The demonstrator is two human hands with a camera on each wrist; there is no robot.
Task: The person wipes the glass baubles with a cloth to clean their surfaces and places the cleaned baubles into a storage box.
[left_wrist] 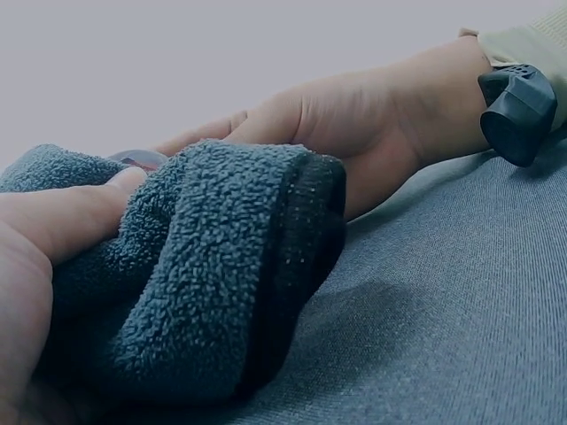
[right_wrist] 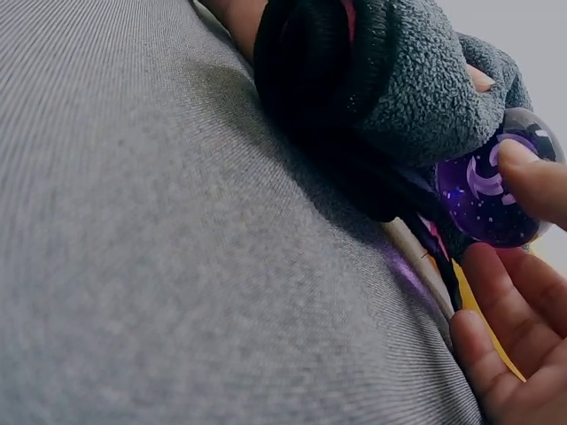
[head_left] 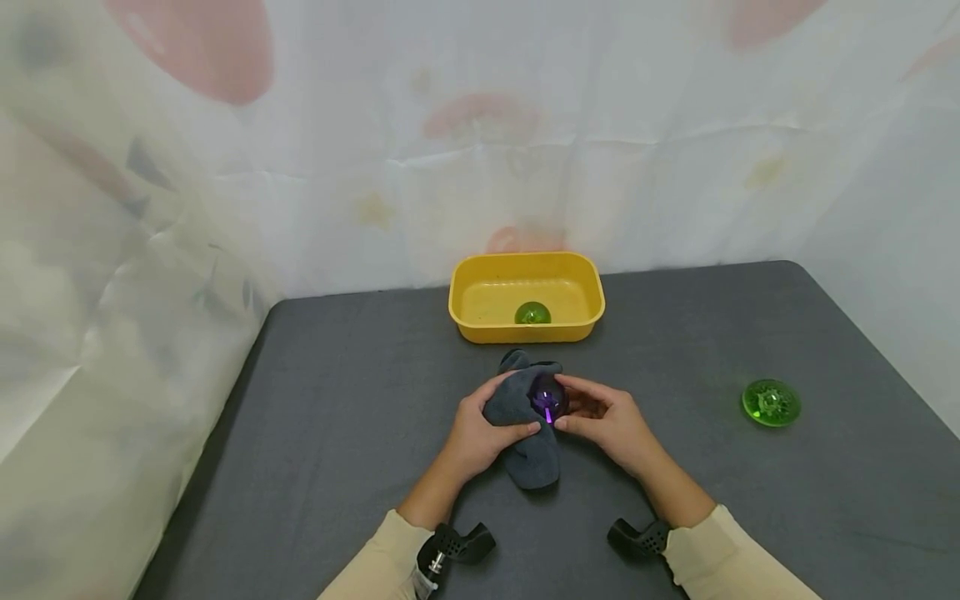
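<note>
At the middle of the grey table (head_left: 337, 467), in front of the yellow tub (head_left: 526, 332), both hands meet around a purple ball (head_left: 548, 399). The left hand (head_left: 480, 433) grips a dark grey fleece cloth (head_left: 525, 433) wrapped against the ball; the right hand (head_left: 607, 421) pinches the ball between thumb and fingertips. No brand, label or readable writing shows anywhere; the ball bears only pale crescent and speckle marks, seen in the right wrist view (right_wrist: 489, 190). Most of the ball is hidden by cloth and fingers, and the left wrist view shows only a sliver of it. A green ball (head_left: 532, 314) sits in the tub, its lower part hidden behind the tub's front wall; a green disc (head_left: 770, 402) lies well apart to the right
</note>
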